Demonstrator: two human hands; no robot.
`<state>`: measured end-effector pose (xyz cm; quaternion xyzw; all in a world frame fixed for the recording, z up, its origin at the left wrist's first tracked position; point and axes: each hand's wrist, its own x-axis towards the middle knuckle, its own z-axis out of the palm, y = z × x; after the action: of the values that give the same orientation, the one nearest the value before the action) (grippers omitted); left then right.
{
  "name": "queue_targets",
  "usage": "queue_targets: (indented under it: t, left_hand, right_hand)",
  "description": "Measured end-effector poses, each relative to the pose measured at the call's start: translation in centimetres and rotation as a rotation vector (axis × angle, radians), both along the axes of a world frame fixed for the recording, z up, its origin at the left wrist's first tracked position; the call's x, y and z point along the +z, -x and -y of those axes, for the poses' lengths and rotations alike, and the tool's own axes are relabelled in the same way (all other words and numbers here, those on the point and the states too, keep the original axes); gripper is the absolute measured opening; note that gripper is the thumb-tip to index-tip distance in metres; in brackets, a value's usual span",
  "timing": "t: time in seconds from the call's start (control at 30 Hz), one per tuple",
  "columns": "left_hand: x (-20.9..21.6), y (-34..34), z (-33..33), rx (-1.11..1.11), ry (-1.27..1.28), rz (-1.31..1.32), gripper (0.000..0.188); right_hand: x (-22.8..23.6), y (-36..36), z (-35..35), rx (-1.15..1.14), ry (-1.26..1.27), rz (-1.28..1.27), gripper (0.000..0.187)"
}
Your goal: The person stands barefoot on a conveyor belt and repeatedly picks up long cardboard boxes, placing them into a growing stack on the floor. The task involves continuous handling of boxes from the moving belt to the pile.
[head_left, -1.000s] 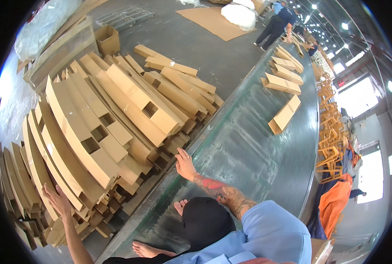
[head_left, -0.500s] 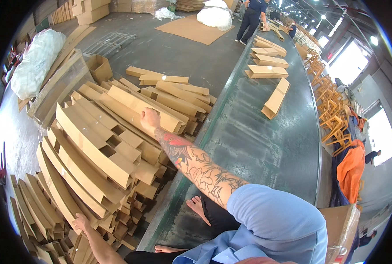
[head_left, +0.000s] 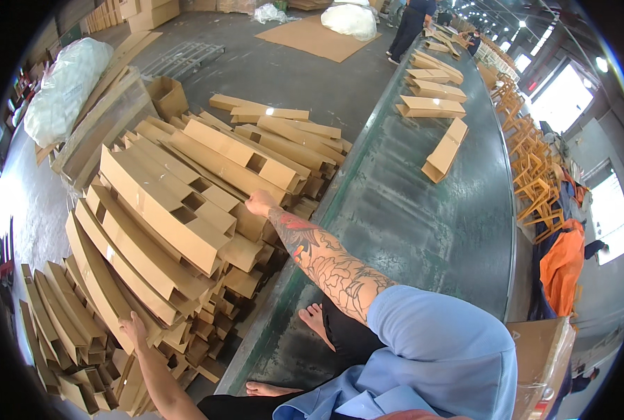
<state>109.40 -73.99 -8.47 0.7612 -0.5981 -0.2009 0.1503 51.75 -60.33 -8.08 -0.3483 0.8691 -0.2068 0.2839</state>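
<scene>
A large pile of long, open-ended brown cardboard boxes (head_left: 159, 210) lies to my left, beside the green conveyor belt (head_left: 396, 231) I am sitting on. My left hand (head_left: 134, 329) is low on the pile, its thumb and fingers closed at the edge of a long cardboard box (head_left: 93, 280). Farther up, my right hand (head_left: 260, 203) is at the box ends nearest the belt, with its fingers curled in. What those fingers hold, if anything, is hidden. The tattooed right forearm crosses over the belt's edge.
Several folded boxes (head_left: 431, 107) lie along the belt ahead, one box (head_left: 445, 150) nearer me. A person (head_left: 411, 28) stands beside its far end. Wooden chair frames (head_left: 532, 175) and an orange cloth (head_left: 563, 262) line the right side. A plastic-wrapped bundle (head_left: 67, 91) stands far left.
My right hand has drawn back toward me, from the top of a long box to the box ends. The left hand stays at its box. The whole view has shifted slightly.
</scene>
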Motion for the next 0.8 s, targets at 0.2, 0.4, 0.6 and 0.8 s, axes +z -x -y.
queue_targets:
  t: [0.2, 0.4, 0.6, 0.8]
  left_hand:
    - [-0.6, -1.5, 0.2, 0.018, -0.042, 0.003, 0.080]
    - [1.5, 0.0, -0.5, -0.017, -0.096, 0.003, 0.081]
    - [3.7, -2.6, -0.8, -0.026, -0.092, 0.062, 0.082]
    - [3.3, -3.2, -0.7, -0.085, -0.128, 0.123, 0.081]
  right_hand:
    - [-6.0, 1.1, -1.0, 0.163, -0.042, -0.142, 0.041]
    - [-4.3, -1.8, -1.2, 0.183, -0.012, -0.077, 0.042]
    - [0.5, -8.1, 0.2, 0.261, -0.021, 0.055, 0.043]
    - [0.1, -9.1, -0.8, 0.152, -0.048, 0.102, 0.043]
